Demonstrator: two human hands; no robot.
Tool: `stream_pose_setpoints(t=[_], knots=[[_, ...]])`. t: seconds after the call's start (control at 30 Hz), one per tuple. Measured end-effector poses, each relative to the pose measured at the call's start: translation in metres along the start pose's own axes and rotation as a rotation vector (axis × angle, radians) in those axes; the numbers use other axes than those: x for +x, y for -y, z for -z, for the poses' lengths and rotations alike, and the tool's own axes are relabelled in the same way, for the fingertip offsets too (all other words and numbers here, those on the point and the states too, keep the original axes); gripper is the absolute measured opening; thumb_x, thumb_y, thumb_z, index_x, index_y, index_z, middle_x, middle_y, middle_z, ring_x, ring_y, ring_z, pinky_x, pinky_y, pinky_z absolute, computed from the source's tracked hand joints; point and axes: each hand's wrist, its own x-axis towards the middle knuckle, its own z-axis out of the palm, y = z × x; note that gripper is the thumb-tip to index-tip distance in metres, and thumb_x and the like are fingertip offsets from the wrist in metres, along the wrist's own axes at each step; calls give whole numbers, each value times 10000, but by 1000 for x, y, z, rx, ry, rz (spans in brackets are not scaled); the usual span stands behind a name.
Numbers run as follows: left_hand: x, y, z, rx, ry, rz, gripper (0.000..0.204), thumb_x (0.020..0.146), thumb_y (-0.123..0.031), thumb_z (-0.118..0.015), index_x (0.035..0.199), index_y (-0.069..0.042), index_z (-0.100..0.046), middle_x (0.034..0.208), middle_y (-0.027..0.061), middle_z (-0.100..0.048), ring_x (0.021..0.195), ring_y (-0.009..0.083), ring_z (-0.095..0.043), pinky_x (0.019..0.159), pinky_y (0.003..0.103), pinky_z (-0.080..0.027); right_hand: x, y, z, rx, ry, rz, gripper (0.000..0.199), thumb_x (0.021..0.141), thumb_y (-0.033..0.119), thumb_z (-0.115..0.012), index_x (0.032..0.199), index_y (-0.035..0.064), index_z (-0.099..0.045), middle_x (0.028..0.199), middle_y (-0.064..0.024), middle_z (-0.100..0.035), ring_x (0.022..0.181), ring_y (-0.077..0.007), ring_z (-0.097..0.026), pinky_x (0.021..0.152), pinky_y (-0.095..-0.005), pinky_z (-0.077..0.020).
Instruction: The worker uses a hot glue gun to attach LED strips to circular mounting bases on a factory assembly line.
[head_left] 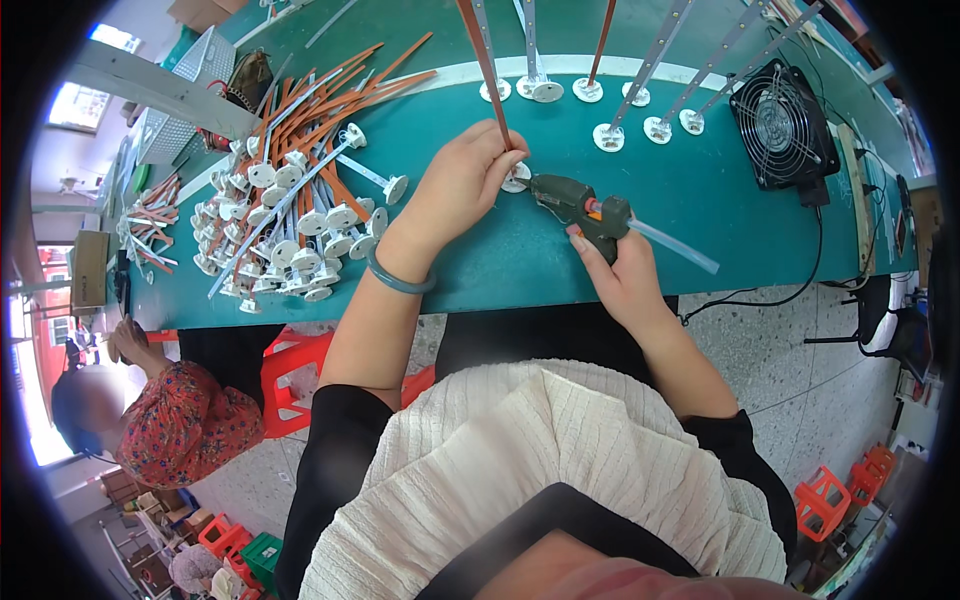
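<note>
My left hand pinches a brown strip near its lower end, which meets a round white base on the table. Wrapped in my right hand is a dark green glue gun, its nozzle pointing left at that base. A translucent glue stick sticks out of the gun's back. Beyond my hands, several white discs stand on the table with grey or brown strips rising from them. To the left lies a big heap of white bases with brown and grey strips attached.
A black fan with a cable stands on the green table at the right. White baskets sit at the far left, by a whitish post. A co-worker in a floral top sits left, near a red stool.
</note>
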Motion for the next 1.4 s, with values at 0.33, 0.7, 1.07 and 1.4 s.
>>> stream_pose_setpoints(t=[0.33, 0.7, 1.07, 1.4], knots=[[39, 5, -17, 76, -153, -41, 163, 917, -149, -635, 931, 11, -658, 900, 164, -632, 811, 346, -625, 723, 413, -501, -18, -17, 49, 816, -88, -325, 312, 993, 120, -483, 1272, -20, -486, 1081, -192, -664, 652, -139, -555, 601, -256, -458], [80, 21, -53, 167, -161, -36, 229, 918, -207, -658, 937, 20, -678, 845, 169, -633, 771, 345, -630, 705, 408, -508, -23, -28, 54, 858, -192, -249, 275, 1010, 123, -464, 1258, 6, -477, 1114, -190, -651, 687, -142, -563, 641, -255, -466], [77, 7, -38, 147, -115, -11, 282, 854, -216, -752, 1019, 5, -690, 818, 117, -617, 694, 217, -629, 644, 327, -508, -23, -30, 54, 853, -176, -232, 291, 1016, 119, -445, 1281, 0, -464, 1133, -193, -645, 696, -141, -556, 652, -262, -465], [84, 15, -39, 166, -17, -27, 180, 827, -187, -756, 847, -17, -703, 742, 138, -641, 677, 280, -616, 626, 370, -490, -20, -25, 51, 824, -193, -244, 279, 1007, 106, -466, 1266, 2, -470, 1136, -190, -649, 711, -142, -553, 666, -262, -467]])
